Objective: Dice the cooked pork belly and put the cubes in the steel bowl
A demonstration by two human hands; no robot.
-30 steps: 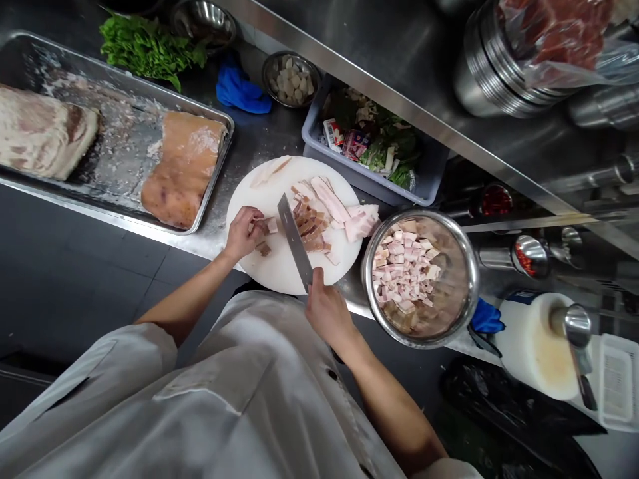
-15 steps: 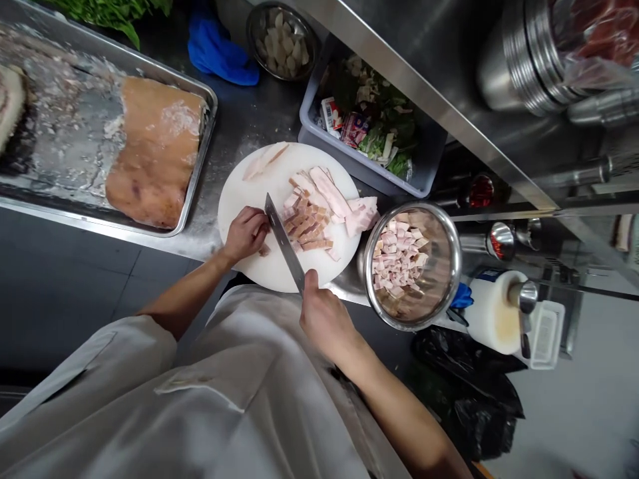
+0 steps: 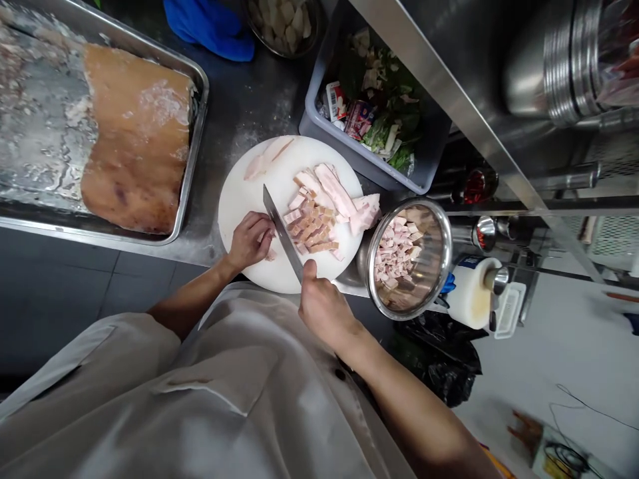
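Tabletop (image 3: 252, 106) space in front of you holds the meat at several stages. On your left, the tray (image 3: 196, 146) carries a large skin-on slab (image 3: 134, 140), which looks uncut and so seems left over. The round white board (image 3: 234, 199) lies in the middle, and the metal bowl (image 3: 430, 263), just beyond its right edge, already has a heap of diced meat (image 3: 397, 249); that part looks done. On the board you have a few long strips (image 3: 333, 189) and a pale slice (image 3: 267, 158) near the far edge, both apparently undiced, plus a pile of short cut pieces (image 3: 312, 226). I'd call the board load partly through.

As for your hands, the right hand (image 3: 324, 306) is wrapped round the handle of the knife (image 3: 282, 231). Your left hand (image 3: 252, 239) has its fingers curled on the board just beside the blade; whether they grip meat, I cannot tell.

Against a second ago, your blade stands farther left, away from the pile and close to your left fingers, and the small block that showed between them is mostly out of sight. Your view has shifted too: the greens are nearly gone from it.
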